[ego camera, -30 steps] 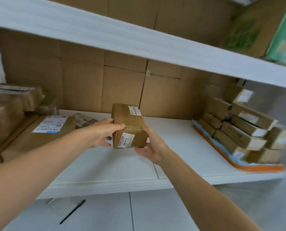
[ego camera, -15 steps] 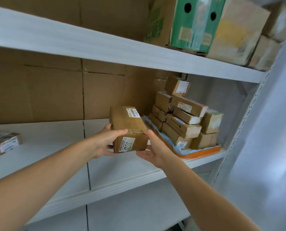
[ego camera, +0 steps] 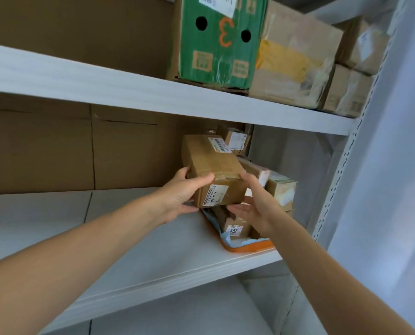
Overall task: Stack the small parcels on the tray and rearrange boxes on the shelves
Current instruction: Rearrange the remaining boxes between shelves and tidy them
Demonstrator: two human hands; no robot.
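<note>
We hold the cardboard parcel [ego camera: 216, 170] over the orange tray [ego camera: 247, 248]. Left hand [ego camera: 180, 193] and right hand [ego camera: 256, 204] clasp opposite sides, probably to steady it for stacking.

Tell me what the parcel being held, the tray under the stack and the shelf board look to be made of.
Parcel: brown cardboard, matte, with folded edges. It is sealed with brownish tape that has a slight sheen, and carries a white paper label.
Tray: probably plastic, judging by its smooth, bright orange rim.
Shelf board: white, matte and faintly streaked. It could be painted metal or laminate; I cannot tell which.
</note>
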